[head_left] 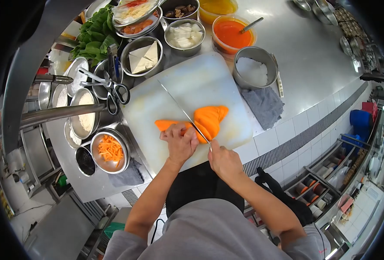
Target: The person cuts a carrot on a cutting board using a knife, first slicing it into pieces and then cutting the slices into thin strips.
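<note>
On a white cutting board [157, 104] lie orange pieces [211, 119] that look like carrot, some in overlapping slices. My right hand [224, 161] is wrapped round the handle of a knife [179, 105], whose long blade points up and to the left across the board. The blade rests against the right-hand orange pieces. Just left of the blade, my left hand [180, 143] presses on the orange piece with its fingers curled. Its fingertips are close beside the blade.
Left of the board are scissors [109, 89], a bowl of orange shreds [110, 148] and leafy greens [95, 37]. Behind it stand bowls of white wedges [143, 56], white chunks [184, 37] and orange-red liquid [233, 34]. A metal pot [256, 67] and grey cloth [263, 106] sit right.
</note>
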Motion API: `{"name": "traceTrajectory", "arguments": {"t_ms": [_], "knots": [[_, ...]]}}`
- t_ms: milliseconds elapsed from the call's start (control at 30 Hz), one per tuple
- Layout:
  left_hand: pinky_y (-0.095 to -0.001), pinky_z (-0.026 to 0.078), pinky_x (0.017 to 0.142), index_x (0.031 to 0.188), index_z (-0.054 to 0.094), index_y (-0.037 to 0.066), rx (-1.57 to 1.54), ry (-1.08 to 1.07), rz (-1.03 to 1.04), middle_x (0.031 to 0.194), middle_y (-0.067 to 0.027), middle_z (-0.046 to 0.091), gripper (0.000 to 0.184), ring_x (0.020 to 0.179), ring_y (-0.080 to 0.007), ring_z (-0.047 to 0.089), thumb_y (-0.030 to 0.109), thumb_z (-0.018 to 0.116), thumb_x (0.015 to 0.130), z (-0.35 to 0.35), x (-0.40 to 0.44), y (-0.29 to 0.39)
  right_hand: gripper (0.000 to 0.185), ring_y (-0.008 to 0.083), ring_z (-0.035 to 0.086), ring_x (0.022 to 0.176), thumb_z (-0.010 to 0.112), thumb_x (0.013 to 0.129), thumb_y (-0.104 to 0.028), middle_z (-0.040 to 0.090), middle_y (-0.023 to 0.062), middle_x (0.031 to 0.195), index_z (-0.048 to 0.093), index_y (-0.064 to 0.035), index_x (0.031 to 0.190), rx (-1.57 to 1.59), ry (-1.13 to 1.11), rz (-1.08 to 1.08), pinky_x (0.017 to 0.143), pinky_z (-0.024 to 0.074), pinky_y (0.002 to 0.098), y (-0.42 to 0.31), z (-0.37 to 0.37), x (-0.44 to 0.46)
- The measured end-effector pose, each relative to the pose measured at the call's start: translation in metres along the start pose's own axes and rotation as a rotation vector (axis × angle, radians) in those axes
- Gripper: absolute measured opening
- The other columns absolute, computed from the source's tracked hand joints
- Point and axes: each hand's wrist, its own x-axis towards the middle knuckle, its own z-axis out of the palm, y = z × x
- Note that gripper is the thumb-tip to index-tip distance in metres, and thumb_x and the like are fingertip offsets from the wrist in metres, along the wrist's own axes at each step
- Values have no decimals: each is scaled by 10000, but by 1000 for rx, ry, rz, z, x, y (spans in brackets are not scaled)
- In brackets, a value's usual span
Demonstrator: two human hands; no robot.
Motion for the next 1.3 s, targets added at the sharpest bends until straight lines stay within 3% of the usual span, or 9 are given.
{"name": "traceTrajectory", "arguments": {"t_ms": [300, 400, 500, 567, 700, 800, 900, 967, 1300], "knots": [[-498, 277, 925, 1043, 632, 239, -20, -16, -24, 1169, -19, 514, 185, 1102, -267, 458, 250, 673, 864, -5, 1, -3, 184, 388, 684, 594, 618, 968, -208, 665, 184, 678, 541, -42, 988, 142, 50, -65, 548, 562, 478, 22, 5, 14], [-495, 275, 941, 1035, 644, 224, -67, -32, -26, 1176, -30, 516, 178, 1115, -270, 460, 232, 677, 861, -10, 2, 0, 202, 449, 654, 608, 620, 986, -210, 647, 225, 665, 525, -31, 998, 275, 12, -69, 564, 530, 544, 25, -14, 10], [-492, 272, 953, 1048, 640, 230, -41, -37, -15, 1176, -28, 515, 196, 1131, -271, 461, 223, 682, 857, -9, -3, 0, 205, 436, 662, 607, 620, 989, -219, 659, 208, 689, 524, -37, 988, 199, -22, -36, 558, 536, 524, 14, -38, -15], [-493, 269, 953, 1066, 633, 238, -4, -21, -26, 1178, -33, 512, 227, 1134, -275, 464, 217, 688, 847, -5, -4, 1, 174, 342, 692, 576, 611, 988, -215, 655, 148, 689, 532, -61, 978, 10, -16, -54, 509, 560, 443, 9, -51, -32], [-475, 274, 944, 1096, 637, 200, 0, -2, 5, 1131, -60, 517, 277, 1085, -275, 485, 174, 682, 825, -8, -1, 2, 176, 315, 678, 537, 625, 980, -211, 637, 126, 701, 523, -69, 957, -28, -31, -44, 471, 550, 416, 11, -79, -69], [-477, 270, 942, 1109, 639, 187, 11, -33, 12, 1133, -71, 514, 314, 1075, -271, 483, 187, 689, 800, -9, -3, 1, 188, 352, 652, 534, 642, 976, -212, 637, 127, 703, 539, -58, 948, -23, -143, 21, 510, 550, 451, 12, -99, -93], [-479, 265, 943, 1125, 639, 172, 2, -13, 26, 1139, -84, 508, 346, 1067, -271, 479, 191, 686, 782, -7, -4, -2, 192, 288, 643, 480, 639, 968, -203, 594, 101, 679, 497, -80, 925, -64, -129, -9, 448, 539, 394, 12, -109, -109], [-494, 268, 914, 1095, 619, 244, 10, -27, -2, 1167, -58, 505, 366, 1100, -286, 479, 205, 737, 751, -7, -7, -2, 189, 275, 645, 479, 643, 962, -195, 589, 97, 672, 495, -84, 920, -83, -163, 10, 444, 536, 377, 10, -116, -115], [-476, 263, 916, 1088, 626, 198, -3, 2, 14, 1126, -87, 502, 352, 1054, -286, 464, 176, 701, 745, -7, 2, 2, 172, 330, 650, 517, 629, 971, -168, 625, 136, 658, 515, -40, 953, -49, -206, 18, 484, 539, 429, 4, -105, -88]]}}
